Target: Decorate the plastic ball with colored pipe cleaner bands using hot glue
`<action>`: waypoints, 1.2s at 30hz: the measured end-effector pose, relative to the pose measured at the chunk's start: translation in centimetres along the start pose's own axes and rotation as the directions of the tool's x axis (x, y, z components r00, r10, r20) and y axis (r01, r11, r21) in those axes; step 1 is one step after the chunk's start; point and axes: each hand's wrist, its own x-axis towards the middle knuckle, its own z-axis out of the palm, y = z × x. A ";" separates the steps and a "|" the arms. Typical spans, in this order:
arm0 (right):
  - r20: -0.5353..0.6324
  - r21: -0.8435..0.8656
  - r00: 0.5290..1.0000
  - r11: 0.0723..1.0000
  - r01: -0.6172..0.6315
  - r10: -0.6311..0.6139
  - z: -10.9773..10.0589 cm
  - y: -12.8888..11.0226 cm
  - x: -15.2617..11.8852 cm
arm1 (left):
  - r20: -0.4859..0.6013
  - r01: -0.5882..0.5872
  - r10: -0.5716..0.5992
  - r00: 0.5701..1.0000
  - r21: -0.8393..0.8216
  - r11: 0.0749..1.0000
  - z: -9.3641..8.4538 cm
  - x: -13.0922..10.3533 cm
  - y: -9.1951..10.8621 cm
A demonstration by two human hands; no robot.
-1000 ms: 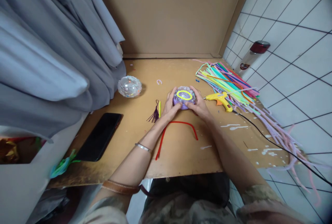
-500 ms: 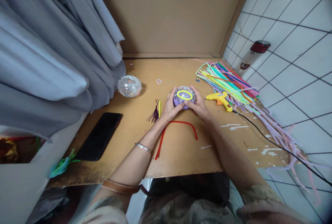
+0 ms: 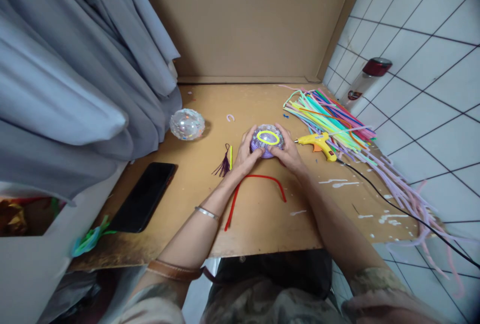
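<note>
Purple ball (image 3: 267, 151), middle of the surface (image 3: 262, 234), left hand (image 3: 245, 154) and right hand (image 3: 288, 153) on it
There's a yellow ring (image 3: 267, 143) on top, and imo this is a hold-and-press step, so the next move calls for an even, gentle grip. Both hands are curled snug around the sides, thumbs (image 3: 258, 152) facing the near edge. The glue gun (image 3: 314, 141) lies toward the right edge.

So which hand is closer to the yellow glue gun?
Right. The right hand is just beside the glue gun, whose nozzle points toward it. The left hand is farther away, holding the opposite side of the purple ball.
</note>
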 end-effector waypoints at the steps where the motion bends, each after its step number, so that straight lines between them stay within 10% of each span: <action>1: 0.000 0.002 1.000 1.000 -0.001 0.001 0.0 0.0 0.0 | -0.001 0.004 -0.004 1.000 -0.005 1.000 0.0 0.0 0.0; 11: -0.026 0.021 0.999 0.999 -0.033 0.033 0.2 0.2 0.0 | -0.297 -0.186 0.246 0.923 0.217 0.958 0.7 -0.5 1.7; 36: -0.064 -0.035 0.998 0.999 0.015 -0.018 0.4 0.4 0.1 | -0.161 -0.265 0.380 0.911 0.477 0.838 1.2 -0.8 1.7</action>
